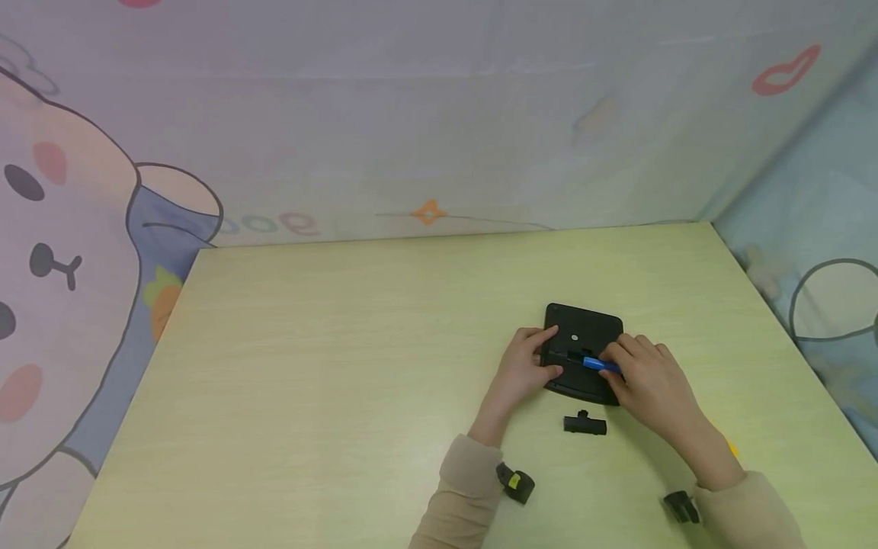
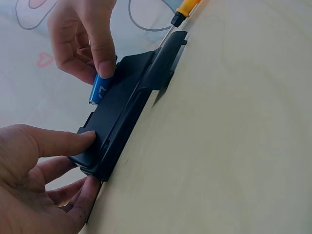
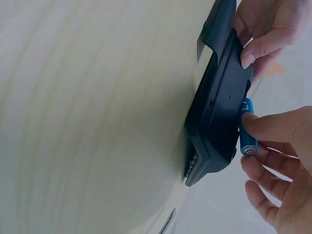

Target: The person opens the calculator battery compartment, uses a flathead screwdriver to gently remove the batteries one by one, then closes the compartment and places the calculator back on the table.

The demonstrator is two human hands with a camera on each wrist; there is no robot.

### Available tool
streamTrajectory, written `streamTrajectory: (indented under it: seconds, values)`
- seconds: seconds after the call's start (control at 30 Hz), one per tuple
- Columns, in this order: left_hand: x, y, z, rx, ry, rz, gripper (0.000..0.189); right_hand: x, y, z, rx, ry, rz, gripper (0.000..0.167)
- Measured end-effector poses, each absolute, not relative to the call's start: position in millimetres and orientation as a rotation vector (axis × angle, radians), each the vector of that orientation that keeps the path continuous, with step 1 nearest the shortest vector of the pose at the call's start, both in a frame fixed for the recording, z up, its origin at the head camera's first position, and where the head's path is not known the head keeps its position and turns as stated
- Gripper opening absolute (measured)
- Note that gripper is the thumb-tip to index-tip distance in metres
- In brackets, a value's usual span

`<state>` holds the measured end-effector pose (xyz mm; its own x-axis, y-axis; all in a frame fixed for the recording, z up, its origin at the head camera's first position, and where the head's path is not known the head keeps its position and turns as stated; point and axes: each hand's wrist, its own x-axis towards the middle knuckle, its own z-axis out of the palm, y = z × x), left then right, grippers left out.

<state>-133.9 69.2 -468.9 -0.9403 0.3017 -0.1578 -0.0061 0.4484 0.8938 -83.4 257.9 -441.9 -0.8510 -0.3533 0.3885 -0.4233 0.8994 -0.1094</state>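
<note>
A black calculator (image 1: 588,324) lies face down on the table, its battery compartment in the middle of the back; a row of keys shows along its underside in the right wrist view. My left hand (image 1: 521,367) grips its left edge, the thumb (image 2: 73,142) lying over the back. Between thumb and fingers, my right hand (image 1: 645,377) pinches a blue cylindrical battery (image 3: 248,134) right at the compartment. One battery end sticks out below the fingers in the left wrist view. The loose black battery cover (image 1: 584,425) lies just in front of the calculator.
A yellow-handled screwdriver (image 2: 186,9) lies to the right, mostly hidden behind the right forearm in the head view. Two small black clip-like pieces (image 1: 516,483) lie near the sleeves. A patterned curtain (image 1: 439,137) hangs behind the table (image 1: 309,366).
</note>
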Motion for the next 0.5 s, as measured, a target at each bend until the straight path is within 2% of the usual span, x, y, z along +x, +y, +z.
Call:
streamTrajectory:
  seconds: [0.5]
  values:
    - [-133.9, 68.4, -470.4, 0.280, 2.415, 1.491, 0.063, -77.6, 258.6, -439.5, 0.504, -2.711, 0.256, 0.022]
